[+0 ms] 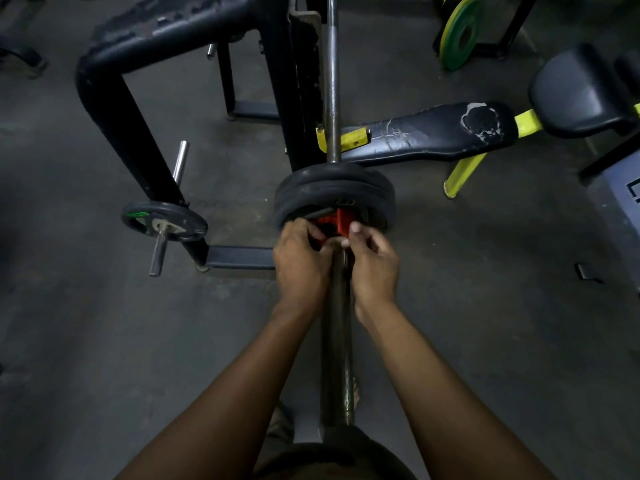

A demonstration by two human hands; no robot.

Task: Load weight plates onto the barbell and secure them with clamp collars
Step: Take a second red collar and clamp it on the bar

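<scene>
Barbell: the barbell (333, 81) runs straight away from you up the middle of the view, its thick loading sleeve (337, 341) nearest your body and passing between your two forearms.
Weight plates: two black weight plates (334, 190) sit side by side on the sleeve, just beyond your fingertips, at the inner end of the sleeve where the thinner shaft begins.
Clamp collar: a red clamp collar (334, 221) wraps the sleeve directly against the near face of the nearer plate; whether it is locked cannot be told.
Left hand: your left hand (301, 261) lies on the left side of the sleeve, fingers curled forward around the collar's left side, thumb tucked in toward the bar.
Right hand: your right hand (372, 263) mirrors it on the right side, thumb raised against the collar's right edge and fingers curled in at its lower part, pinching it.
Collar and hands: the collar sits between your two sets of fingertips, at the far end of both hands, with your wrists trailing back along the sleeve.
Rack: a dark rack frame (114, 98) stands left of the bar, with a small plate (164, 221) stored on a peg near its foot.
Bench: a worn black bench pad (433, 131) on a yellow frame lies to the right, beyond the plates.
Far corner: a green plate (460, 34) leans near the top right.
</scene>
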